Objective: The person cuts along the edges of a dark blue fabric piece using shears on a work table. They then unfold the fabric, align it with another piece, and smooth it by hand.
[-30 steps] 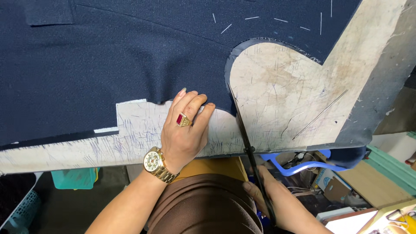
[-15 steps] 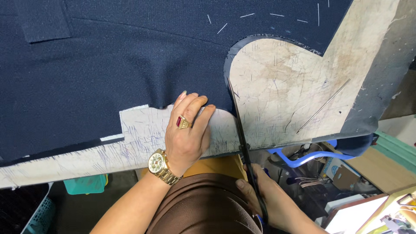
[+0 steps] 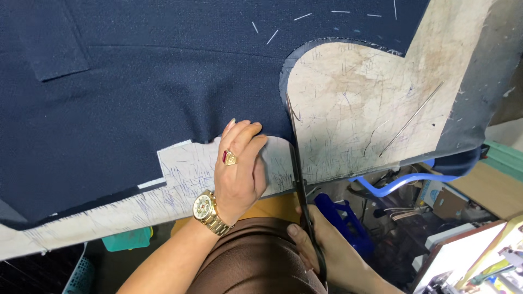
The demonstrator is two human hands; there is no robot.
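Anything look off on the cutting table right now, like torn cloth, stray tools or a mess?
Nothing stands out. The navy fabric lies flat; the left hand presses its edge while the right hand works the scissors. The tabletop is scored and stained.

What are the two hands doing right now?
Left hand: open, pressing flat on the dark blue cloth at the table edge.
Right hand: closed around the scissors, blades along the cloth's cut edge.

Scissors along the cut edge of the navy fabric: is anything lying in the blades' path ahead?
Nothing visible. The scissors run beside the navy fabric edge; the left hand presses left of them, and the thin metal rod lies well right.
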